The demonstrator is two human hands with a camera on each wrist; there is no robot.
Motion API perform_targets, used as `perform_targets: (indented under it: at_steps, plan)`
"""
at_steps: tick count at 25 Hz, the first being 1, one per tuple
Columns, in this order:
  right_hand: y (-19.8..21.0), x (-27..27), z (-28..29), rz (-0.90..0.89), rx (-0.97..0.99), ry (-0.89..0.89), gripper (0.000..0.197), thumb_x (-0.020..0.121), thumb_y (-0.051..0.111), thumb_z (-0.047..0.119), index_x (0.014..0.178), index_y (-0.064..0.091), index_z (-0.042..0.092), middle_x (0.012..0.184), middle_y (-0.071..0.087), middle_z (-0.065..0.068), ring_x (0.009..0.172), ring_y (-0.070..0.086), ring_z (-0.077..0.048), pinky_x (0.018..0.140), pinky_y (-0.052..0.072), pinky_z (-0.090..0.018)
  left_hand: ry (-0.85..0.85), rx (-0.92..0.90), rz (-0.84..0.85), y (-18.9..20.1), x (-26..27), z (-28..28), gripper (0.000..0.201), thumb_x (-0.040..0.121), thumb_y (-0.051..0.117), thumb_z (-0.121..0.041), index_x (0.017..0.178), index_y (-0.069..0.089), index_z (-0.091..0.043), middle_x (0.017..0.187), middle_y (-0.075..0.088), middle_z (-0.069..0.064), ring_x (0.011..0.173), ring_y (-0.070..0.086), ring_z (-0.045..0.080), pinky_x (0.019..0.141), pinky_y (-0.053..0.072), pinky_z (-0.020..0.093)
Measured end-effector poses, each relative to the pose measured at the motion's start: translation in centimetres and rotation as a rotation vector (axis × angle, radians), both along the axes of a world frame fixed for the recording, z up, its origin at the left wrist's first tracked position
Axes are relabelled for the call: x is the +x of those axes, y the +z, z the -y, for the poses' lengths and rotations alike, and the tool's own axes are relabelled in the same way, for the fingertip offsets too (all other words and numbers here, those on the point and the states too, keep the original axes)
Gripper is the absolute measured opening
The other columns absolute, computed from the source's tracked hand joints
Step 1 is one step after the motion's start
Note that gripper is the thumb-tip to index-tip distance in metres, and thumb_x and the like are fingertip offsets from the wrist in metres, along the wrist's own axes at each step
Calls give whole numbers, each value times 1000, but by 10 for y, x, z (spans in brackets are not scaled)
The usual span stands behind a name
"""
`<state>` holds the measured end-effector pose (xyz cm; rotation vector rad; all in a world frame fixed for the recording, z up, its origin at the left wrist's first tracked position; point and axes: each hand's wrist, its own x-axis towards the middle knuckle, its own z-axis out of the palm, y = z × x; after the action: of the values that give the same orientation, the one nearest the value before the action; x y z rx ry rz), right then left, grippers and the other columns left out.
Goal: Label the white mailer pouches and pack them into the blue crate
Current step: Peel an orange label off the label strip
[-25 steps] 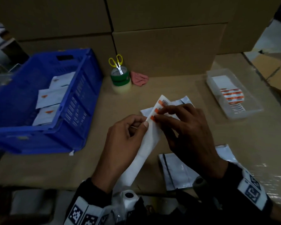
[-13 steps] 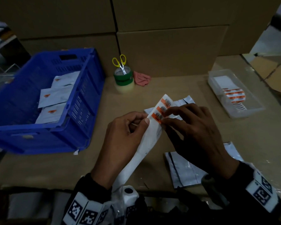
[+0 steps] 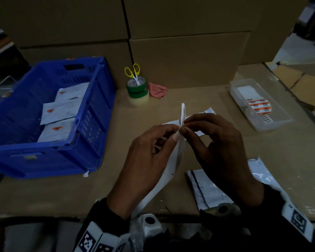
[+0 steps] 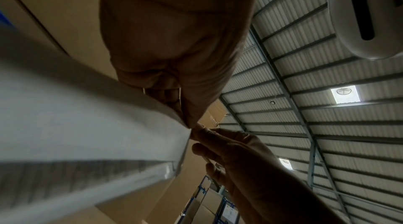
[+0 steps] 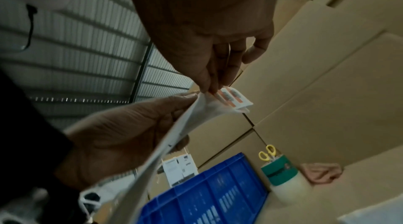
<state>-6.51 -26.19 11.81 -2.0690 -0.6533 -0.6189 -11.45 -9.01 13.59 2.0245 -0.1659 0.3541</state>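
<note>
White label strip (image 3: pixel 182 113), edge-on to the head camera, held up between both hands above the table (image 3: pixel 98 193); orange-barred labels (image 5: pixel 229 97) show on it in the right wrist view.

Left hand (image 3: pixel 149 160): thumb and forefinger pinch the strip at mid-length; its tail hangs toward the body.

Right hand (image 3: pixel 215 142): fingers (image 5: pixel 216 65) narrow, pinching the edge of one label at the same spot, apparently peeling it; remaining fingers loosely spread.

Pouches (image 3: pixel 207 191), unlabelled: one flat on the table beneath the right wrist; another (image 3: pixel 207 112) just beyond the fingers, partly hidden by them.

Crate (image 3: pixel 91 135), blue: left of the left hand, well apart. Three pouches (image 3: pixel 60 113) inside, each bearing an orange label.

Tray (image 3: pixel 280 120), clear: right of the right hand, with more labels.

Tape rolls (image 3: pixel 137 91) with scissors (image 3: pixel 133 72) and a pink cloth (image 3: pixel 157 90): beyond the fingers, against cardboard boxes (image 3: pixel 189 57).

Progress, judged: three pouches done and packed; at least two left to label and pack. Step in hand: freeing a label, not yet on any pouch.
</note>
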Motion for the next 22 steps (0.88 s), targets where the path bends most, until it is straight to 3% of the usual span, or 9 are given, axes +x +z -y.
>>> perform_targets:
  at_steps: [6, 12, 15, 18, 22]
  plan:
    - [1, -2, -6, -15, 25, 23, 16, 97, 68, 28, 101, 76, 14, 107, 71, 6, 96, 68, -10, 79, 54, -47, -1, -10, -38, 3, -2, -6, 17, 102, 59, -26, 113, 72, -28, 104, 71, -20, 97, 67, 4, 77, 47, 14]
    - [5, -3, -15, 61, 20, -42, 10, 93, 73, 24, 95, 73, 15, 115, 64, 4, 91, 62, -8, 77, 47, -34, 90, 197, 26, 18, -6, -9, 12, 100, 62, -40, 104, 73, -38, 96, 72, -24, 95, 66, -3, 76, 47, 14]
    - [6, -5, -19, 135, -13, -100, 8, 92, 75, 21, 93, 71, 14, 116, 65, 1, 97, 63, -12, 81, 37, -31, 170, 371, 128, 22, -7, -8, 20, 99, 58, -49, 104, 71, -35, 96, 71, -20, 93, 65, 0, 79, 51, 25]
    - [7, -4, -22, 146, -6, -111, 7, 93, 71, 21, 95, 71, 14, 122, 62, 1, 104, 61, -14, 83, 35, -31, 206, 508, 263, 22, -5, -10, 18, 96, 63, -40, 101, 73, -26, 103, 72, -11, 95, 66, 9, 80, 52, 38]
    - [6, -1, -23, 96, 28, -99, 11, 94, 68, 27, 98, 70, 17, 129, 55, 1, 112, 54, -14, 87, 37, -34, 275, 530, 238, 26, -4, -10, 15, 91, 65, -44, 93, 73, -32, 109, 69, -15, 106, 59, 10, 91, 42, 42]
